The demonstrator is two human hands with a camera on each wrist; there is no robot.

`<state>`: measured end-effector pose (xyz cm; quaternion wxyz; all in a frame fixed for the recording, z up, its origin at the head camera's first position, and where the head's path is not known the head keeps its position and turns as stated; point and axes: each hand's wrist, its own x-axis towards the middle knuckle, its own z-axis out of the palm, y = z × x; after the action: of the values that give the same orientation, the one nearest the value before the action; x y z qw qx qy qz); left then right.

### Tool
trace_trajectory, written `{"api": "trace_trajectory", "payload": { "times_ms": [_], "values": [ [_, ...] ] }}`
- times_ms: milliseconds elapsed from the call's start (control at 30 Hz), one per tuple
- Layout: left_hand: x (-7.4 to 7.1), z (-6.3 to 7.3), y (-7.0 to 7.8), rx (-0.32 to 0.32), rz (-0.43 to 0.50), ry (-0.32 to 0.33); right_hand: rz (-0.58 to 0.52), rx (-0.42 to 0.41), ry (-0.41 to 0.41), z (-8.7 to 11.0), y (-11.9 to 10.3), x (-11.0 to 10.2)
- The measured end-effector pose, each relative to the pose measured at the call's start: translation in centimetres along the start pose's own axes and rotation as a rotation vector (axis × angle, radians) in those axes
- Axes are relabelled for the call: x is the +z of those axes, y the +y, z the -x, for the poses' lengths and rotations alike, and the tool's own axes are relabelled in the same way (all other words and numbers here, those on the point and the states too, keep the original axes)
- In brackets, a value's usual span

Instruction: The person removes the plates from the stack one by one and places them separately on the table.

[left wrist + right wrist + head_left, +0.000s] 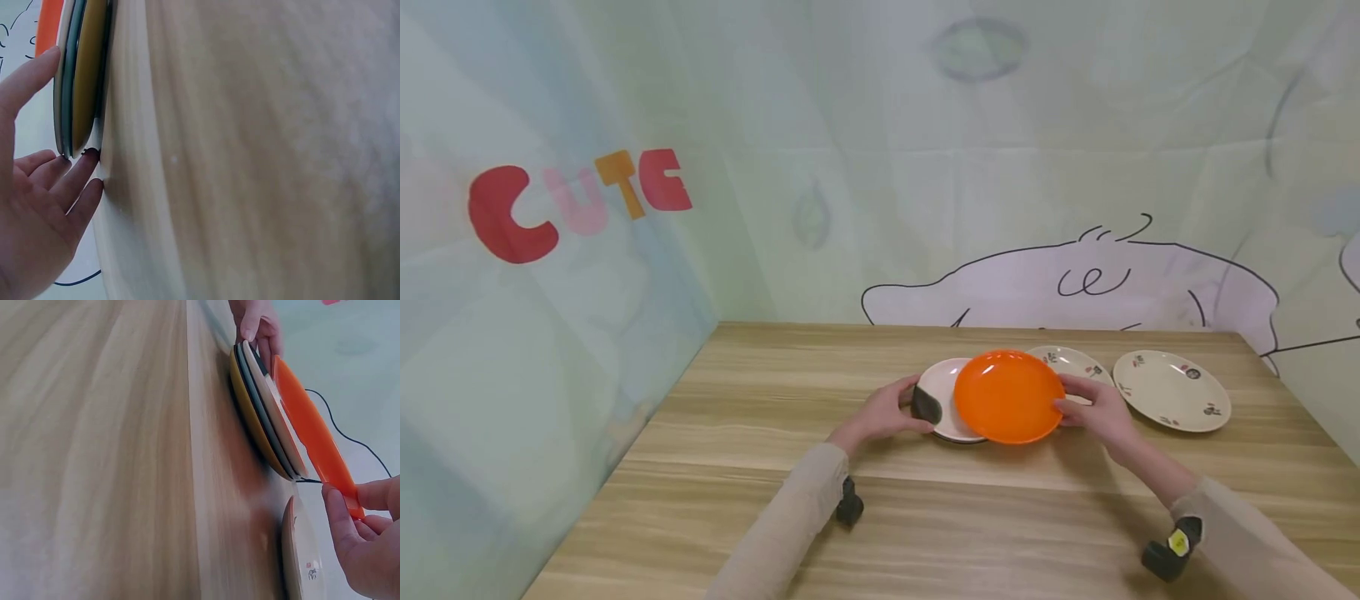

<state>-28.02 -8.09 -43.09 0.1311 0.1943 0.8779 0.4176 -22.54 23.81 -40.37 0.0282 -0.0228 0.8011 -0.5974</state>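
Note:
My right hand pinches the right rim of an orange plate, thumb on the near side. The plate is tilted, raised above the table, and overlaps a stack topped by a pale plate with a dark patch. Below it in the stack are a dark green plate and a yellow plate. My left hand is at the left edge of the stack, thumb tip touching the pale plate's rim. In the left wrist view its other fingers reach loosely along the stack's edge.
Behind the orange plate, a patterned cream plate lies partly covered on the wooden table. To its right is another patterned cream plate. A printed cloth hangs along the table's back and left sides.

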Motion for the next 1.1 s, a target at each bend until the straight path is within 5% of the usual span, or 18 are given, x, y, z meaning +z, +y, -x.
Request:
{"api": "trace_trajectory", "payload": {
  "times_ms": [1100],
  "values": [
    [0.1, 0.0, -0.1, 0.007, 0.018, -0.001, 0.120, 0.050, 0.005, 4.9, 2.7, -6.0]
  ]
}}
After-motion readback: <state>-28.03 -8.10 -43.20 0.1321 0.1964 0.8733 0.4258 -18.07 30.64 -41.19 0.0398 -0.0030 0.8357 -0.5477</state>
